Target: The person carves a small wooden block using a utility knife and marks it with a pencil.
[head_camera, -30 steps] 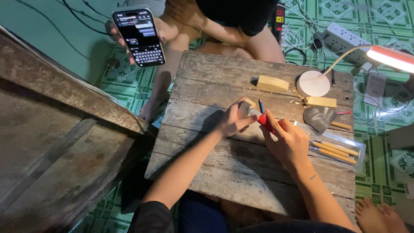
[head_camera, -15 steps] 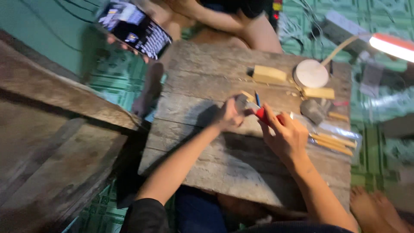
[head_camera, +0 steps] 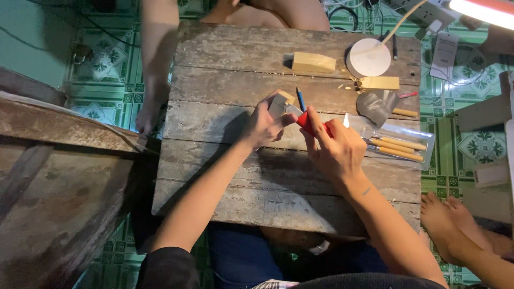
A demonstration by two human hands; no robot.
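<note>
A person seated at a weathered plank table carves a small pale wood block, seen from above. The left hand has its fingers curled around the block, holding it just above the table's middle boards. The right hand is closed around a red-handled knife, whose blade end meets the block; the blade itself is mostly hidden between the two hands.

On the table's right side lies a clear plastic packet, rectangular and flat, holding three wooden-handled tools side by side. Beyond the table's far right corner, on the green patterned floor tiles, a white rectangular card carries print too small to read.

Two further wood blocks rest on the table: a larger one near the far edge and a flatter one just beside the round white lamp base. One grey folded sheet lies between that flatter block and the packet, with a single loose wooden handle next to it. One blue pencil-like stick lies just behind the hands. A lit lamp head glows at the upper right. Another person's legs show at the far side of the table, and bare feet at the lower right.
</note>
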